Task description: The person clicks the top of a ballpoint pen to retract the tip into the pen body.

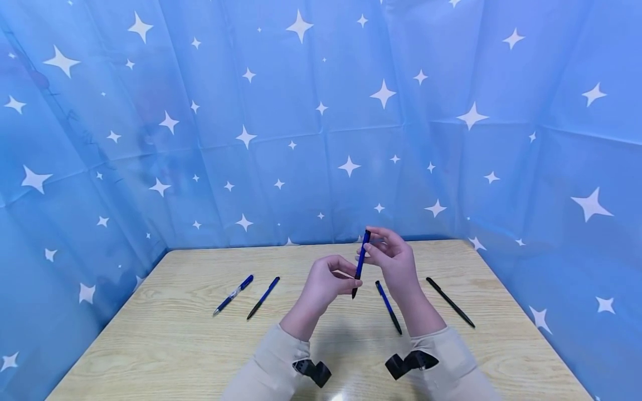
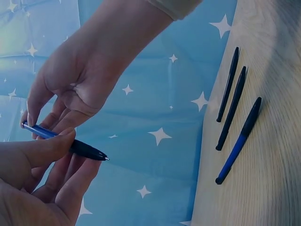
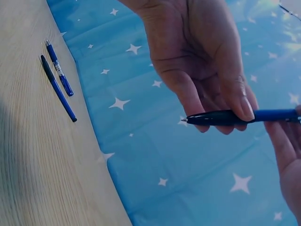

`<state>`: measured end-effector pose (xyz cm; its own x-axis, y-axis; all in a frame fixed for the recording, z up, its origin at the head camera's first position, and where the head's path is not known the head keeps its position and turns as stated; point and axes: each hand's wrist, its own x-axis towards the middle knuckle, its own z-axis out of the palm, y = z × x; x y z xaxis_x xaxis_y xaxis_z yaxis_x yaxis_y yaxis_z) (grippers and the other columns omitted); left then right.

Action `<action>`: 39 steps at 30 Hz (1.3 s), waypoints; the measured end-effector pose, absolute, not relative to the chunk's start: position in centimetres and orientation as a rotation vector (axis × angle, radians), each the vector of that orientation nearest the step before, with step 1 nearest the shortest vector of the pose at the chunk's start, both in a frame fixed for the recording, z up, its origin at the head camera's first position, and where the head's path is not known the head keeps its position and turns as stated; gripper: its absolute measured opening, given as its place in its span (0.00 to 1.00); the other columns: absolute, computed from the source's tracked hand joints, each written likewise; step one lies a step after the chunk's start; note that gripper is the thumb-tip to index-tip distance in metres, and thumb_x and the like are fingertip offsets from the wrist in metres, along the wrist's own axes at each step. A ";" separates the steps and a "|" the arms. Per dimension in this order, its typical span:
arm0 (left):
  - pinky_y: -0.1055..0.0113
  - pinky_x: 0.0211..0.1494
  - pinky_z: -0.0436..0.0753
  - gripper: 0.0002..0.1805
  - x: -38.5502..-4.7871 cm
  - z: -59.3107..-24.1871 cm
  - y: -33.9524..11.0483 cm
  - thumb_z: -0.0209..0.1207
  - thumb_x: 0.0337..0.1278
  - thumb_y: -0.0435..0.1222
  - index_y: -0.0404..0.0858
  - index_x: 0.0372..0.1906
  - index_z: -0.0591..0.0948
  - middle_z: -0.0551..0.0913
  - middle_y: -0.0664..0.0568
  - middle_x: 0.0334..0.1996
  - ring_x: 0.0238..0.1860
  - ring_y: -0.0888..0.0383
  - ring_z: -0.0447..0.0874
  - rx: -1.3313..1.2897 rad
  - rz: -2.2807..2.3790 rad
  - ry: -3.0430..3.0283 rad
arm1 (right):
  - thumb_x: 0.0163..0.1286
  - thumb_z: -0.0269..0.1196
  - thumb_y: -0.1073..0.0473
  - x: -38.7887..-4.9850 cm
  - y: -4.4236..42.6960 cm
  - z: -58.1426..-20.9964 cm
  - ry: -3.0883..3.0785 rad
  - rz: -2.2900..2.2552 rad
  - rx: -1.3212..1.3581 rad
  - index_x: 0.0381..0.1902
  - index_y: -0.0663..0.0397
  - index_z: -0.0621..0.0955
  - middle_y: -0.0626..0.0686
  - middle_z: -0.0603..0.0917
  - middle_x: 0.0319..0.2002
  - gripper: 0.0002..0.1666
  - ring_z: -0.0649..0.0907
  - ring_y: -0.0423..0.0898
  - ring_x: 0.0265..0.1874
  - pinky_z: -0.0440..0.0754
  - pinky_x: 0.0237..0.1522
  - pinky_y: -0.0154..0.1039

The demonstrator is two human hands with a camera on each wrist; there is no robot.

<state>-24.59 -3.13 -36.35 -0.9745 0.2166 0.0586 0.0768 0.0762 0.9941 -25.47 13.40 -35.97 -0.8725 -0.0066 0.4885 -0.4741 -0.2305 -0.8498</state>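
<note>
My left hand (image 1: 326,281) pinches a blue pen (image 1: 362,257) by its black grip, near the tip, between thumb and fingers. Higher up, my right hand (image 1: 396,260) holds the pen's back end. The pen stands tilted above the table with its tip downward, and a small metal point (image 3: 184,120) shows in the right wrist view. In the left wrist view the thumb of my left hand (image 2: 42,181) lies along the barrel, while my right hand (image 2: 77,75) comes from above. Parts of the barrel are hidden by the fingers.
On the wooden table (image 1: 165,334), a blue-and-clear pen (image 1: 233,295) and a blue-black pen (image 1: 263,298) lie left. Rightward lie a blue-black pen (image 1: 388,308) and a black pen (image 1: 450,302); the left wrist view shows another dark pen (image 2: 228,84) there. A starred blue curtain (image 1: 281,111) surrounds the table.
</note>
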 end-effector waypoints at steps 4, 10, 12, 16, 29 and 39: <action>0.60 0.37 0.86 0.09 -24.4 -36.3 -3.2 0.70 0.48 0.24 0.35 0.35 0.85 0.83 0.49 0.37 0.34 0.53 0.86 0.335 2.043 2.247 | 0.70 0.61 0.67 -25.6 13.3 -36.2 -1.688 2.178 0.595 0.55 0.61 0.78 0.61 0.76 0.44 0.17 0.86 0.51 0.37 0.84 0.41 0.50; 0.60 0.36 0.86 0.08 -24.3 -36.3 -3.2 0.70 0.47 0.23 0.34 0.33 0.85 0.84 0.48 0.34 0.32 0.53 0.86 0.375 2.049 2.258 | 0.69 0.61 0.69 -25.7 13.0 -36.5 -1.650 2.179 0.608 0.54 0.60 0.79 0.59 0.78 0.41 0.15 0.86 0.55 0.37 0.84 0.40 0.52; 0.60 0.36 0.86 0.08 -24.3 -36.3 -3.1 0.70 0.47 0.22 0.33 0.34 0.85 0.84 0.48 0.34 0.32 0.53 0.86 0.376 2.056 2.258 | 0.69 0.62 0.69 -25.7 13.0 -36.5 -1.641 2.176 0.614 0.53 0.60 0.79 0.60 0.77 0.41 0.15 0.86 0.55 0.36 0.84 0.40 0.53; 0.60 0.36 0.86 0.09 -24.3 -36.5 -3.1 0.70 0.47 0.22 0.33 0.35 0.85 0.84 0.49 0.34 0.32 0.53 0.86 0.369 2.062 2.256 | 0.69 0.61 0.69 -25.7 12.9 -36.5 -1.635 2.173 0.621 0.53 0.61 0.79 0.61 0.77 0.41 0.15 0.86 0.55 0.36 0.85 0.39 0.51; 0.60 0.37 0.86 0.12 -24.6 -36.5 -4.0 0.70 0.48 0.23 0.34 0.40 0.84 0.84 0.47 0.34 0.34 0.53 0.85 0.391 2.028 2.258 | 0.73 0.58 0.66 -25.9 13.7 -36.2 -1.733 2.166 0.685 0.67 0.58 0.71 0.62 0.73 0.51 0.26 0.83 0.50 0.47 0.82 0.48 0.47; 0.60 0.34 0.86 0.31 -25.5 -36.5 -5.3 0.67 0.50 0.21 0.45 0.60 0.78 0.81 0.45 0.35 0.34 0.52 0.84 0.416 1.977 2.325 | 0.73 0.58 0.64 -26.4 15.0 -36.8 -1.873 2.096 0.648 0.67 0.58 0.69 0.61 0.76 0.52 0.26 0.80 0.49 0.48 0.82 0.49 0.43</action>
